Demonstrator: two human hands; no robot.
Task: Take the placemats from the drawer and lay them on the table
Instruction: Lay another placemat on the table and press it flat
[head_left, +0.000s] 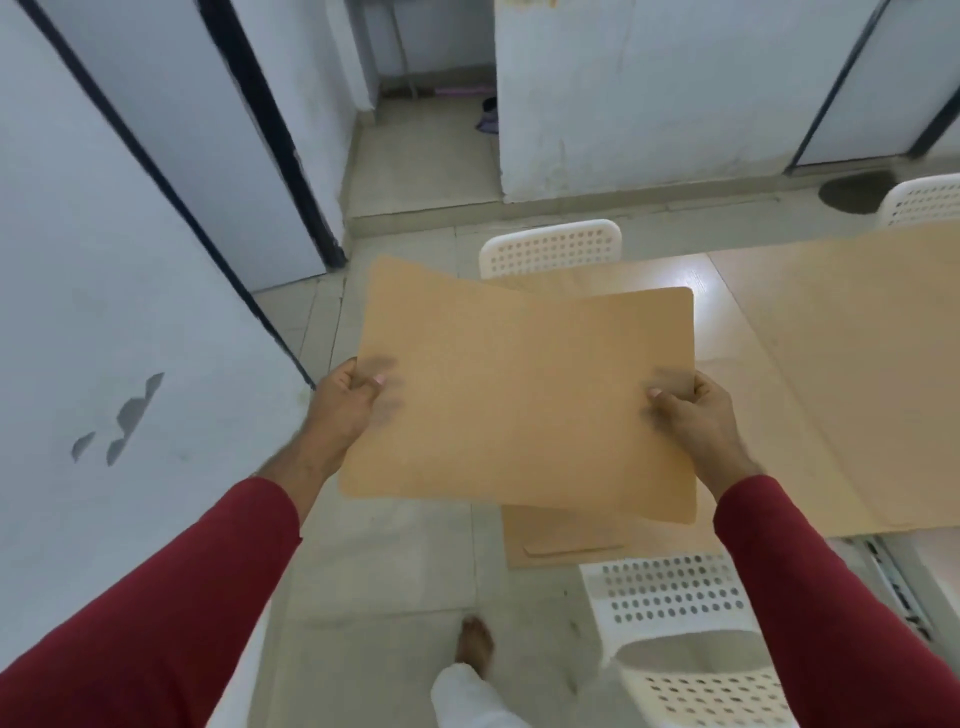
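I hold tan cork placemats (519, 395) flat in the air in front of me, fanned so that a second mat's corner shows at the upper left. My left hand (345, 402) pinches the left edge, thumb on top. My right hand (698, 415) pinches the right edge the same way. The mats hang over the left end of the light wooden table (831, 364) and the floor beside it. A drawer front (566, 545) of the same wood shows just below the mats, under the table's edge.
White perforated chairs stand at the table's far side (550, 249), far right (924, 200) and near side (685, 649). A white wall with dark trim (104, 312) runs along the left. My bare foot (475, 644) is on the tiled floor.
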